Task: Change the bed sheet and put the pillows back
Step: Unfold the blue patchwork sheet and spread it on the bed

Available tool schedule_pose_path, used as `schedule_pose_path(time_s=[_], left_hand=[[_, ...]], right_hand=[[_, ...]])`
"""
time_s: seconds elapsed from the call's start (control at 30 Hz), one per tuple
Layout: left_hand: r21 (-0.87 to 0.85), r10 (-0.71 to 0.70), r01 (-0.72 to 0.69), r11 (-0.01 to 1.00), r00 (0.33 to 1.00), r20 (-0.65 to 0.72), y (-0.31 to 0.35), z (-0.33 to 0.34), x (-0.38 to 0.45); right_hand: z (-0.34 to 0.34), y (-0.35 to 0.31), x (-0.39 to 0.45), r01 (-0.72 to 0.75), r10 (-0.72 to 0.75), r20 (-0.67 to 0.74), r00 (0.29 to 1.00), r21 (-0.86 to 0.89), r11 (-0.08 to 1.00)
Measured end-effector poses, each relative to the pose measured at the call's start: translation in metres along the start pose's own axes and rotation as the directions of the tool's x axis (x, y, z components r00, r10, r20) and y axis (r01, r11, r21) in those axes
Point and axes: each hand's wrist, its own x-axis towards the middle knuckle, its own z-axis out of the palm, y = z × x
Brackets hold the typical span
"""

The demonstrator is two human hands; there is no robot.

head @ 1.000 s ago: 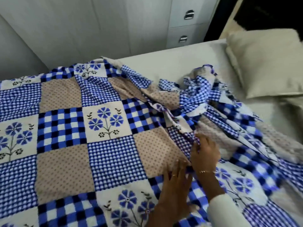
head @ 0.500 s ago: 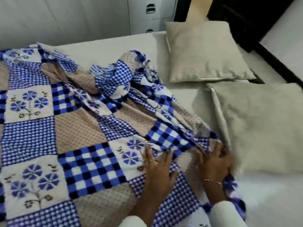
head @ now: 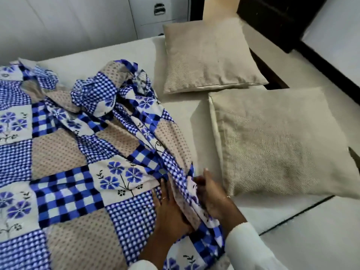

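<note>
The blue, white and beige patchwork bed sheet (head: 64, 152) lies partly spread over the left of the bare cream mattress (head: 120, 53), its right edge bunched into a ridge. My left hand (head: 168, 209) presses flat on the sheet beside that ridge, fingers straight. On the ridge's other side, my right hand (head: 211, 193) grips the gathered edge between thumb and fingers. Two beige pillows lie on the mattress to the right: the far pillow (head: 210, 55) near the headboard and the near pillow (head: 272, 143) right next to my right hand.
A dark headboard (head: 272, 18) stands at the upper right. A white drawer cabinet (head: 159, 14) and white wardrobe doors (head: 58, 22) line the far side of the bed. The mattress's near edge (head: 292, 221) runs by my right sleeve.
My view has swung right, bringing both pillows in. Both hands have slid right along the sheet to its bunched edge, and my right hand has taken hold of that edge.
</note>
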Motion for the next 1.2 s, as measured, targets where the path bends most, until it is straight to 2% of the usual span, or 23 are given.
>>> schedule_pose_path(time_s=[0.03,0.07,0.13,0.17,0.23,0.33,0.37,0.4,0.43,0.47,0.5,0.53,0.6,0.67,0.73,0.8,0.87,0.9,0.93,0.97,1.03,1.1,1.2], left_hand=[[-0.031,0.006,-0.008,0.999,0.998,-0.055,0.005,-0.006,-0.002],[-0.09,-0.034,0.032,0.995,0.999,-0.021,0.004,0.004,0.0],[-0.194,-0.148,0.18,0.964,0.974,0.17,0.0,0.014,0.0],[-0.269,-0.181,0.226,0.936,0.966,0.183,0.0,0.015,-0.003],[-0.328,-0.112,0.179,0.927,0.97,0.215,-0.005,0.023,-0.003],[-0.245,-0.079,0.108,0.963,0.989,0.126,-0.006,0.025,0.005],[-0.137,-0.057,0.068,0.988,0.995,0.077,0.001,0.014,0.008],[-0.045,-0.039,0.047,0.998,0.986,0.16,0.01,0.001,0.01],[0.031,-0.039,0.033,0.999,0.98,0.195,0.019,-0.012,0.012],[0.04,-0.074,0.064,0.997,0.937,0.34,0.02,-0.013,0.016],[0.072,-0.1,0.077,0.994,0.9,0.425,0.027,-0.025,0.016],[0.124,-0.105,0.057,0.991,0.896,0.432,0.031,-0.03,0.015],[0.132,-0.02,-0.037,0.991,0.914,0.405,0.041,-0.034,0.007],[0.131,0.121,-0.193,0.973,0.898,0.423,0.051,-0.029,-0.006],[0.093,0.296,-0.381,0.92,0.83,0.472,0.064,-0.02,-0.022],[0.068,0.403,-0.518,0.852,0.735,0.545,0.076,-0.003,-0.04],[0.087,0.521,-0.609,0.789,0.737,0.431,0.087,0.01,-0.054],[0.092,0.552,-0.632,0.77,0.732,0.4,0.093,0.007,-0.059],[0.064,0.564,-0.644,0.763,0.71,0.421,0.097,0.002,-0.063],[0.02,0.527,-0.6,0.8,0.717,0.457,0.097,0.003,-0.066],[-0.085,0.427,-0.43,0.899,0.815,0.392,0.093,-0.004,-0.069],[-0.173,0.384,-0.351,0.92,0.896,0.224,0.082,-0.01,-0.062],[-0.152,0.334,-0.314,0.937,0.933,0.131,0.058,-0.029,-0.04]], right_hand=[[0.0,-0.001,0.0,0.003,-0.002,0.02,1.0,-0.033,0.999],[0.001,-0.002,-0.001,-0.012,0.017,0.068,0.998,-0.081,0.997],[-0.001,-0.008,-0.011,-0.105,0.13,0.168,0.977,-0.15,0.983],[-0.004,-0.012,-0.016,-0.09,0.135,0.221,0.966,-0.201,0.975],[-0.013,-0.015,-0.027,-0.022,0.116,0.262,0.958,-0.337,0.941],[-0.029,-0.022,-0.046,0.116,-0.048,0.161,0.986,-0.445,0.888],[-0.037,-0.028,-0.054,0.176,-0.143,0.106,0.984,-0.444,0.879],[-0.046,-0.037,-0.06,0.221,-0.239,0.007,0.971,-0.41,0.885],[-0.058,-0.044,-0.062,0.279,-0.339,-0.118,0.933,-0.357,0.892],[-0.071,-0.054,-0.066,0.342,-0.433,-0.267,0.861,-0.327,0.881],[-0.088,-0.061,-0.066,0.404,-0.514,-0.418,0.749,-0.326,0.854],[-0.103,-0.067,-0.066,0.46,-0.571,-0.542,0.617,-0.341,0.82],[-0.13,-0.071,-0.07,0.479,-0.608,-0.683,0.405,-0.408,0.777],[-0.148,-0.068,-0.073,0.47,-0.607,-0.731,0.313,-0.436,0.768],[-0.158,-0.053,-0.069,0.474,-0.557,-0.756,0.344,-0.373,0.798],[-0.166,-0.028,-0.061,0.408,-0.476,-0.751,0.457,-0.299,0.863],[-0.161,0.001,-0.069,0.252,-0.454,-0.677,0.58,-0.381,0.89],[-0.155,0.014,-0.076,0.167,-0.445,-0.669,0.595,-0.439,0.883],[-0.148,0.023,-0.084,0.105,-0.481,-0.672,0.563,-0.519,0.848],[-0.139,0.029,-0.091,0.071,-0.505,-0.696,0.511,-0.552,0.831],[-0.119,0.037,-0.101,0.138,-0.569,-0.678,0.466,-0.579,0.804],[-0.097,0.035,-0.103,0.261,-0.648,-0.58,0.494,-0.612,0.746],[-0.059,0.018,-0.1,0.346,-0.714,-0.436,0.549,-0.658,0.668]])
